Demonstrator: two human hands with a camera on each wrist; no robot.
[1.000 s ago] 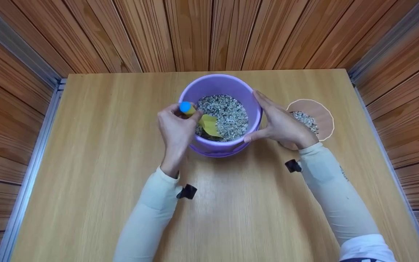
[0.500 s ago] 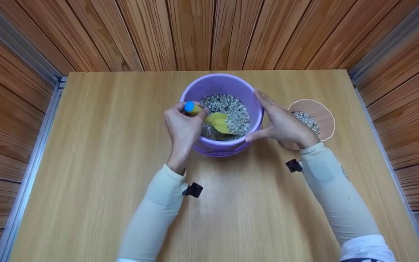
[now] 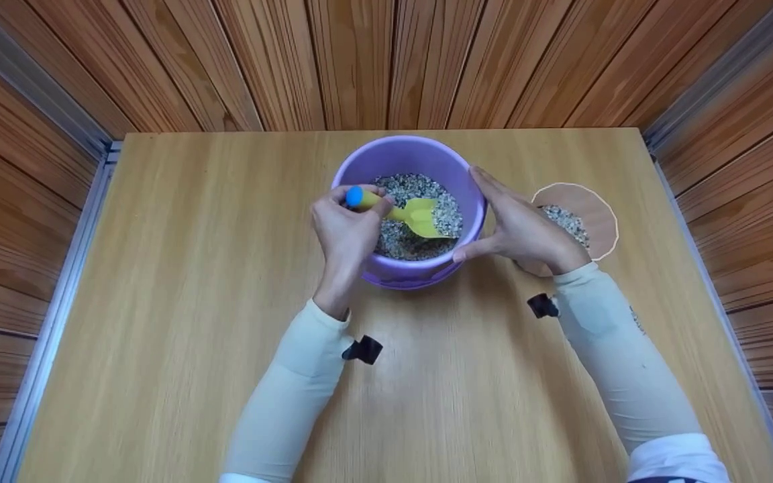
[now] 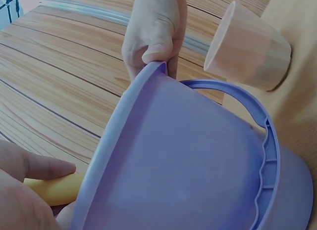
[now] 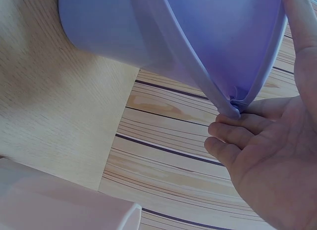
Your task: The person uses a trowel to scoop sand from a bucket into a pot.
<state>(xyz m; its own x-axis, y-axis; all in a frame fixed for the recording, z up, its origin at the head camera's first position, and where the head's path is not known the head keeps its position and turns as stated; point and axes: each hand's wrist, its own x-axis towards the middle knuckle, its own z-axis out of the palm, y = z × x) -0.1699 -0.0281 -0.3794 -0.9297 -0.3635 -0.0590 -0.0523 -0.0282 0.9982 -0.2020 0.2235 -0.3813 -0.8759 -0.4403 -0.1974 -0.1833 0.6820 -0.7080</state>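
In the head view my left hand (image 3: pixel 346 225) pinches the yellow handle of a small hand shovel (image 3: pixel 420 216); its end cap is blue. The shovel's blade lies in the grey-and-white gravel (image 3: pixel 406 245) inside a purple bucket (image 3: pixel 396 272), with gravel at its front edge. My right hand (image 3: pixel 521 231) spreads along the bucket's right side, fingers fairly straight, thumb at the front of the rim. The right wrist view shows its palm open (image 5: pixel 277 161) and fingertips touching the rim. In the left wrist view the bucket's wall hides the blade.
A translucent pinkish cup (image 3: pixel 600 225) with gravel in it stands to the right, partly behind my right hand. The bucket's handle (image 4: pixel 233 94) hangs down its side. Wood-panelled walls (image 3: pixel 359 67) border the back and sides of the wooden table (image 3: pixel 192 268).
My left hand has moved right with the shovel, and the blade has pushed through the gravel toward the bucket's right side, tilting flatter. The right hand and bucket have barely shifted.
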